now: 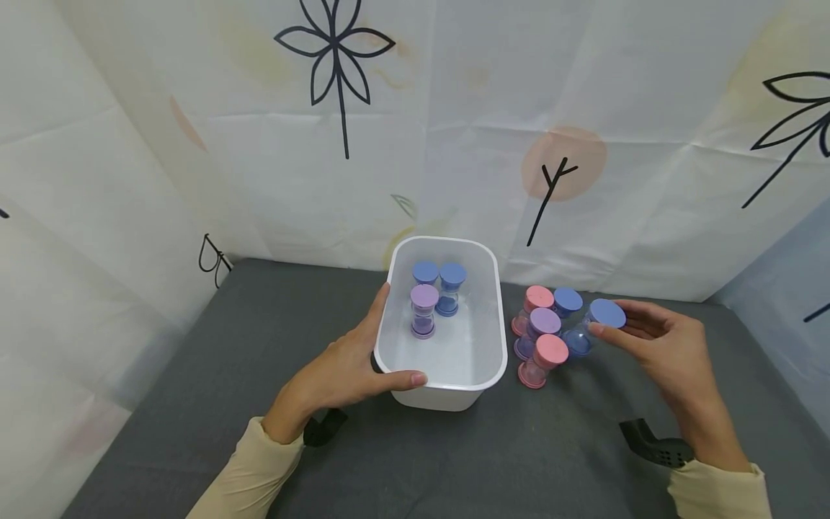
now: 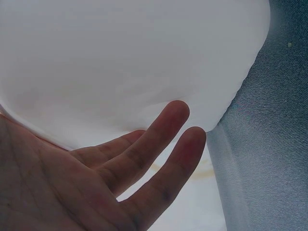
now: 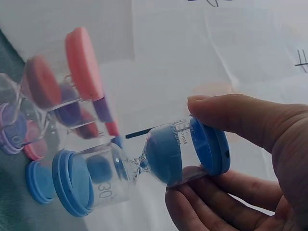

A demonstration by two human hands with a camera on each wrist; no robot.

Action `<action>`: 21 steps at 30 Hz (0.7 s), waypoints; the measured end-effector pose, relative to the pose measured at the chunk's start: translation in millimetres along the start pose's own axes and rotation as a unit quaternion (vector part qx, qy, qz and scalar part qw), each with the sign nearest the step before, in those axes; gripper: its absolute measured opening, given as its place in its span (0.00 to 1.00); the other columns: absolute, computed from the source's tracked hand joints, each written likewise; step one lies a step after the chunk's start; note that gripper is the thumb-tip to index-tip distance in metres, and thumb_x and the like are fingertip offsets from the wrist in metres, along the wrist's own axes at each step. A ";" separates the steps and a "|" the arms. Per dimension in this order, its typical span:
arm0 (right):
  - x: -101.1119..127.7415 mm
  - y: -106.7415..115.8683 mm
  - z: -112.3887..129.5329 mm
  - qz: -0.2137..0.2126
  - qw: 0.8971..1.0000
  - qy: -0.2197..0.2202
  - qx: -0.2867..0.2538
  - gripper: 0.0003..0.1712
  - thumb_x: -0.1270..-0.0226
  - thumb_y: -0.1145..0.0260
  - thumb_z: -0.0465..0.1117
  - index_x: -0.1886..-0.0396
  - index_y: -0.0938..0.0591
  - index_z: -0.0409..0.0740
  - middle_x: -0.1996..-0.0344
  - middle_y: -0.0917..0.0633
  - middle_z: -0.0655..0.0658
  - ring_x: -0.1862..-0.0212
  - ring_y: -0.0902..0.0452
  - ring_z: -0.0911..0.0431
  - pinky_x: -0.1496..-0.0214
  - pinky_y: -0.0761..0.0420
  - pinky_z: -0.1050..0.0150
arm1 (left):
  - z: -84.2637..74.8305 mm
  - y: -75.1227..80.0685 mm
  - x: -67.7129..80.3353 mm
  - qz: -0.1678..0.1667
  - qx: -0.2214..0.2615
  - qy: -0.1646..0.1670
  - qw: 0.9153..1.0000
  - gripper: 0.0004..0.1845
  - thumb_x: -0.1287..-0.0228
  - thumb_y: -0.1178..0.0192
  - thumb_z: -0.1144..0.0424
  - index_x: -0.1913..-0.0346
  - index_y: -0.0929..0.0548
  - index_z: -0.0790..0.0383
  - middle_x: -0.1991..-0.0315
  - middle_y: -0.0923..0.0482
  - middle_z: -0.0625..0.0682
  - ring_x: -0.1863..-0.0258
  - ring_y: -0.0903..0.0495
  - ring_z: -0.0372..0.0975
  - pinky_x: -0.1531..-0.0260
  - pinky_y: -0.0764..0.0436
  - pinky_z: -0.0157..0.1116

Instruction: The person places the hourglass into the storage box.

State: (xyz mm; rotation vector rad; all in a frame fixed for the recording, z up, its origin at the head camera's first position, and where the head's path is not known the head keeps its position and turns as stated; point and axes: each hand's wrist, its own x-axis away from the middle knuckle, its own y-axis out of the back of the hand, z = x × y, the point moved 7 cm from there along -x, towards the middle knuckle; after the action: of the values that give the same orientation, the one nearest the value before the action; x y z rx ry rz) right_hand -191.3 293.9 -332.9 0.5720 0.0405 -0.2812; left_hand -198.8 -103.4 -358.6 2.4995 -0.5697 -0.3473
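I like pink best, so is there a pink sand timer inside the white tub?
No, the white tub holds only two blue sand timers and a purple one; the pink ones stand outside on the table.

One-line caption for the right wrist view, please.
Right hand pinches a blue sand timer by its cap, tilted beside pink timers.

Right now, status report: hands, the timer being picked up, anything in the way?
Left hand steadies white bin. Right hand pinches blue sand timer, tilted. Four timers clustered beside it; three timers upright in bin. Path clear.
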 end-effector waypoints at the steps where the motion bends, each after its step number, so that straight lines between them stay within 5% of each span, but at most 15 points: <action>1: 1.0 1.8 1.5 -0.005 1.000 0.000 -0.006 0.36 0.44 0.18 0.48 0.39 0.19 0.36 0.59 0.16 0.64 0.60 0.17 0.71 0.61 0.22 0.76 | 0.0 -0.1 0.0 0.000 0.001 0.000 1.000 0.68 0.50 0.24 0.36 0.21 0.69 0.25 0.28 0.38 0.37 0.41 0.26 0.36 0.43 0.28 0.50; 12: 14.4 16.2 20.7 -0.037 0.997 0.011 -0.072 0.33 0.46 0.18 0.40 0.39 0.18 0.38 0.57 0.13 0.60 0.59 0.14 0.68 0.60 0.21 0.77 | -0.3 -0.1 0.1 0.002 0.002 0.002 1.000 0.68 0.50 0.24 0.36 0.21 0.69 0.25 0.27 0.39 0.38 0.40 0.26 0.36 0.44 0.27 0.51; 21: 21.7 21.6 38.1 -0.062 0.969 0.076 -0.227 0.31 0.50 0.21 0.23 0.43 0.17 0.31 0.55 0.13 0.49 0.60 0.12 0.62 0.59 0.20 0.74 | 0.1 -0.7 -0.5 0.003 0.008 0.001 1.000 0.68 0.50 0.24 0.37 0.21 0.69 0.25 0.27 0.40 0.36 0.41 0.26 0.36 0.44 0.27 0.51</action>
State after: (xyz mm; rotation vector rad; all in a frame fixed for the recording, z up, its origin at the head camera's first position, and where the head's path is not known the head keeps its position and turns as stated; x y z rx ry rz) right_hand -166.1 285.2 -292.0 0.1346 0.2832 -0.3359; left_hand -199.0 -102.8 -359.0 2.5119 -0.5807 -0.3394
